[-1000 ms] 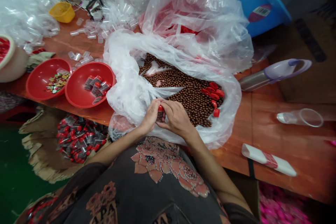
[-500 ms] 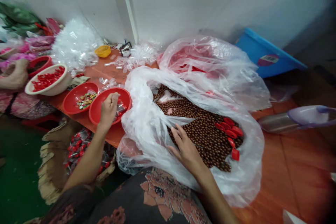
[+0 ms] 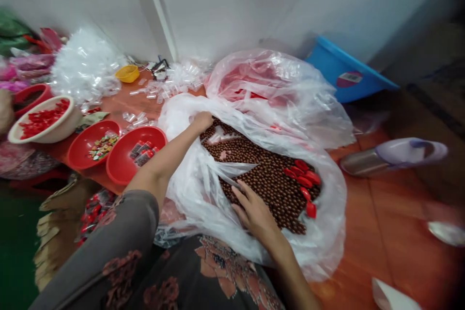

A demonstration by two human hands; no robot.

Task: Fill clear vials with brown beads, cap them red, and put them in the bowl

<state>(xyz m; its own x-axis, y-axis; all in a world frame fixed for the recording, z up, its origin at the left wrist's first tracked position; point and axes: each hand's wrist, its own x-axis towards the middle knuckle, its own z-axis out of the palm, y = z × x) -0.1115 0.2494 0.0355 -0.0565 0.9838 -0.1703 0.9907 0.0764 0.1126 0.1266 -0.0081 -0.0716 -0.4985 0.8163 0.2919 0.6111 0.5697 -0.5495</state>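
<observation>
Left hand [image 3: 202, 121], fingers curled, moved from red bowl [image 3: 118, 164] to glossy beads [image 3: 261, 189]; right fingers [image 3: 241, 201] splay.

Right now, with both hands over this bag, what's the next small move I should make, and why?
Probably pick out the nearest red plastic piece with your right hand: the pieces lie together on the brown beads just beyond it, while your left hand sits at the far edge of the beads.
</observation>
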